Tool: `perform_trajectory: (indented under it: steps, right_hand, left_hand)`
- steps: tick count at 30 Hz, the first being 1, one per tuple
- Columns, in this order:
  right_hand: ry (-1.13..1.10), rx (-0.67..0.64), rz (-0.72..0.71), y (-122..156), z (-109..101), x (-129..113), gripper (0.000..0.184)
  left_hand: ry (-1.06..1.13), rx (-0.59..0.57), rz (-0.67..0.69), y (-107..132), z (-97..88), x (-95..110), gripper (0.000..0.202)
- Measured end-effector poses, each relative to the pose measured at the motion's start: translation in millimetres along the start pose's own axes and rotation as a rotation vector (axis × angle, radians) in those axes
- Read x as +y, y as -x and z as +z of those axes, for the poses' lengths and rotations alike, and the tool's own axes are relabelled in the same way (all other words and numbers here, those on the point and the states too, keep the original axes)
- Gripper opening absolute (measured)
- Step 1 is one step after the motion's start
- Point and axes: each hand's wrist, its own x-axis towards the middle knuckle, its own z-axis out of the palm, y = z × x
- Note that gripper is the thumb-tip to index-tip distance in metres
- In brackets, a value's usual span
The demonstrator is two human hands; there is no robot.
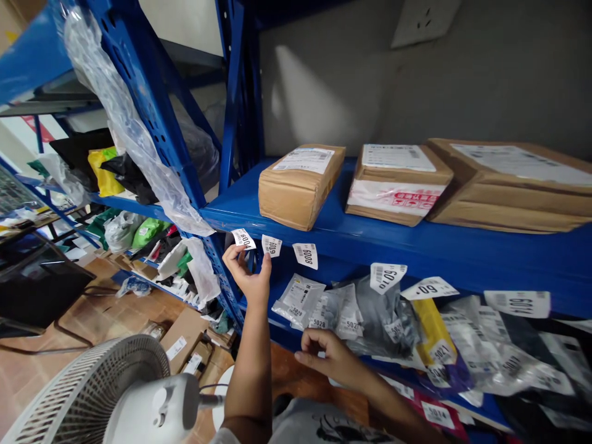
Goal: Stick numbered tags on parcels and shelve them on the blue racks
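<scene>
My left hand (247, 271) is raised to the front edge of the blue shelf (416, 246). Its fingers are spread: the fingertips reach the white tag marked 6004 (243, 238) and the thumb touches the tag marked 6009 (272, 245). A third tag, 6008 (306, 254), hangs just to the right. My right hand (326, 356) is lower, with its fingers curled in, in front of the plastic-bagged parcels (319, 305) on the shelf below. I cannot see whether it holds anything.
Three brown cardboard parcels (298, 185) (398, 182) (509, 185) lie on the upper shelf. More tags (386, 275) hang along its edge, and bagged parcels (485, 351) fill the lower shelf. A white fan (115, 394) stands at the bottom left. Boxes (185, 339) lie on the floor.
</scene>
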Motion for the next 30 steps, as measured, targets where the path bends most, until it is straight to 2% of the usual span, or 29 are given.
perform_trajectory:
  steps: [4,7,10,12,16,19,22,25,30]
  right_hand:
    - [-0.027,0.028,-0.018,0.3,-0.1,2.2,0.051]
    - [-0.106,0.075,-0.057,1.4,-3.6,4.7,0.052]
    - [-0.157,0.206,-0.076,1.7,-12.0,9.5,0.055]
    - [-0.186,0.307,-0.086,1.7,-19.6,13.9,0.057]
    - [-0.271,0.474,-0.133,5.9,-36.9,21.6,0.061]
    - [-0.331,0.593,-0.183,15.4,-50.3,22.2,0.060]
    - [-0.393,0.766,-0.232,27.2,-63.3,18.6,0.048]
    - [-0.450,0.943,-0.298,34.9,-74.5,12.4,0.038]
    - [-0.485,1.059,-0.413,36.5,-83.7,-1.7,0.041]
  left_hand:
    - [0.038,0.081,-0.004,4.5,3.1,4.3,0.056]
    - [0.032,0.180,0.124,16.3,10.1,11.8,0.056]
    - [0.061,0.192,0.260,37.8,21.1,25.9,0.046]
    - [0.081,0.108,0.307,54.4,29.5,38.9,0.037]
    - [0.046,-0.220,0.375,80.7,46.7,66.4,0.021]
    - [0.045,-0.348,0.344,90.3,58.3,81.1,0.020]
    - [0.051,-0.400,0.328,95.2,66.0,87.6,0.022]
    - [0.047,-0.429,0.369,99.6,71.2,88.7,0.023]
    - [-0.059,-0.371,0.389,105.3,84.4,92.2,0.045]
